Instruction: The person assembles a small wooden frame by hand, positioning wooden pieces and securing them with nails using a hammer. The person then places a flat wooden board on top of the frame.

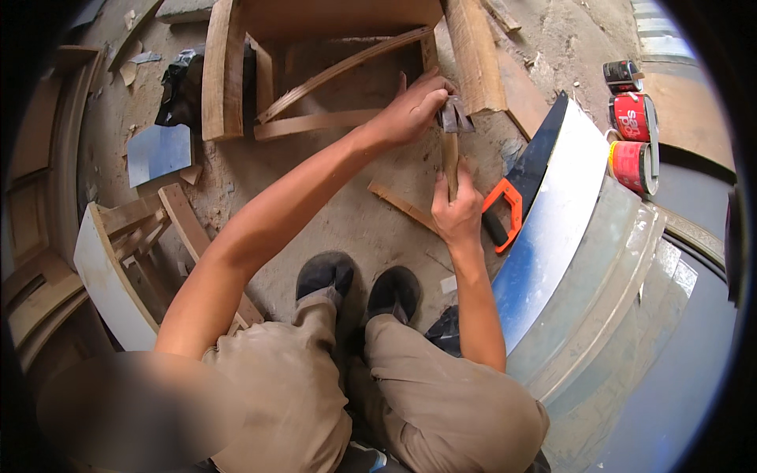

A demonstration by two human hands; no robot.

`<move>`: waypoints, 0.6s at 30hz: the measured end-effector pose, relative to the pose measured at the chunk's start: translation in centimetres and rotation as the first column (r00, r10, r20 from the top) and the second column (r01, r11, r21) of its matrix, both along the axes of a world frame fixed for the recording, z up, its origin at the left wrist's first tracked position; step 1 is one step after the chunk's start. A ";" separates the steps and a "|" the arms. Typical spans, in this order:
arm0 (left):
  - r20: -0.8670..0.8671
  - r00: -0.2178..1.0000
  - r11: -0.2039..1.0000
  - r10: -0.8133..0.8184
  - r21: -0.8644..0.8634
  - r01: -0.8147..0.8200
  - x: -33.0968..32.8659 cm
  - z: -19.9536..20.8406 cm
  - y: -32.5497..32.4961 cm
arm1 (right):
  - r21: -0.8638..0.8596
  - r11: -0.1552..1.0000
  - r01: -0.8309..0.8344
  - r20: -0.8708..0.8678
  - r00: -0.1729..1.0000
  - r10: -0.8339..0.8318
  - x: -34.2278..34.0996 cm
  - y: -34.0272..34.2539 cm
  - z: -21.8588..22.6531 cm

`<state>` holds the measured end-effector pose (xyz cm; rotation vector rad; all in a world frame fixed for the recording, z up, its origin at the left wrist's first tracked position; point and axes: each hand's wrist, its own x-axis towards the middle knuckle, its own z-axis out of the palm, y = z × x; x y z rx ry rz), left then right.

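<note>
My right hand [457, 206] is wrapped round the wooden handle of a claw hammer [450, 154]. The hammer's metal head points away from me, right beside my left hand [414, 109]. That hand reaches to the near right part of a wooden frame [223, 87], by its thick right leg [473, 59]. Its fingers are bent closed, and what they pinch, if anything, is hidden. A thin diagonal wooden strip [339, 71] runs across the frame's opening towards that hand. A lower crosspiece [315, 124] passes behind my left wrist.
A handsaw with an orange handle [512, 206] lies right of my right hand, against a white and blue curved panel [552, 221]. Several cans [629, 117] stand farther right. A slatted wooden piece [118, 260] lies at left; a loose wood strip [402, 206] is on the floor.
</note>
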<state>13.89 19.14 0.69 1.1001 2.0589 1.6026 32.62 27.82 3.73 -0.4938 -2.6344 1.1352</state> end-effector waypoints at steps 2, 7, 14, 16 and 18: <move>-0.081 0.996 0.999 0.043 -0.012 -0.044 -0.8 -0.7 0.1 | 0.003 0.999 -0.032 0.047 0.998 0.032 -0.5 -0.1 1.3; -0.134 0.990 0.999 0.041 0.032 -0.037 0.7 2.0 -0.1 | -0.042 0.999 0.034 -0.011 0.999 -0.035 -0.2 -1.1 1.1; 0.284 0.957 0.997 -0.064 -0.014 0.071 -2.9 -0.1 0.5 | -0.078 0.996 0.039 0.074 0.997 -0.033 -1.8 -0.5 3.4; 0.232 0.967 0.987 0.110 0.090 -0.134 -2.2 1.3 -1.2 | -0.129 0.988 0.087 0.124 0.990 -0.071 -1.1 -0.6 3.7; 0.149 0.960 0.970 0.239 -0.084 -0.228 -2.3 0.3 -3.4 | -0.133 0.983 0.123 0.150 0.983 -0.103 -0.5 -0.3 2.9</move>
